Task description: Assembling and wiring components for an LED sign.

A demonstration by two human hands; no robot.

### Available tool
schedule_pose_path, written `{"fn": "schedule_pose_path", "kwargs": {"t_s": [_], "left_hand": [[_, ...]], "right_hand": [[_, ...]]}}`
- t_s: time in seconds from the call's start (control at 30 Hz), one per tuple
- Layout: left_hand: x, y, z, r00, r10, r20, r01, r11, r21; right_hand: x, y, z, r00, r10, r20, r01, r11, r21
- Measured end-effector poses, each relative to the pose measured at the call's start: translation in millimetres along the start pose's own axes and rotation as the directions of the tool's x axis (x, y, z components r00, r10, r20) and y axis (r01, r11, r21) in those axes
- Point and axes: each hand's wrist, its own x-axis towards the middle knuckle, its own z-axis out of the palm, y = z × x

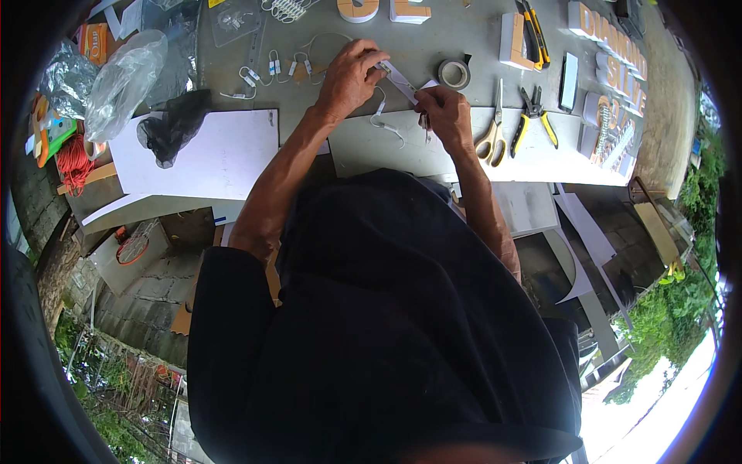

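My left hand (pixel 352 81) pinches the upper left end of a narrow white strip (pixel 399 83) above the workbench. At the strip's lower right end, my right hand (pixel 447 114) is closed on it, with a small piece hanging below the fingers that I cannot make out. A thin white wire with small light modules (pixel 377 120) trails onto the white board between my forearms. More wired white LED modules (pixel 274 68) lie left of my left hand. A roll of grey tape (pixel 454 74) sits just beyond my right hand.
Right of my right hand lie scissors (pixel 492 143), yellow-handled pliers (pixel 533 124), a phone (pixel 569 81) and a yellow-black utility knife (pixel 535 35). Tan-faced cut-out letters (pixel 610 50) stand at the far right. Plastic bags (pixel 127 85) and red wire (pixel 73 162) crowd the left.
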Motion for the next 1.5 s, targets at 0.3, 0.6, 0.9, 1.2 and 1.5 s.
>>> {"fn": "schedule_pose_path", "kwargs": {"t_s": [0.3, 0.6, 0.9, 1.2, 1.5], "left_hand": [[11, -11, 6, 0.998, 0.019, 0.067, -0.014, 0.997, -0.080], [2, -9, 8, 1.000, -0.008, -0.017, 0.006, 0.993, -0.117], [-18, 6, 14, 0.990, -0.098, -0.102, 0.081, 0.983, -0.162], [-15, 6, 17, 0.988, -0.096, -0.121, 0.082, 0.990, -0.112], [-11, 8, 18, 0.979, -0.155, -0.132, 0.136, 0.981, -0.140]], "right_hand": [[12, -9, 10, 0.999, -0.012, 0.030, 0.013, 1.000, -0.023], [7, -16, 25, 0.994, 0.100, -0.044, -0.100, 0.995, -0.001], [11, -12, 31, 0.989, 0.136, -0.066, -0.130, 0.988, 0.086], [11, -14, 31, 0.984, 0.167, -0.069, -0.159, 0.982, 0.103], [13, -10, 34, 0.982, 0.172, -0.072, -0.163, 0.980, 0.118]]}}
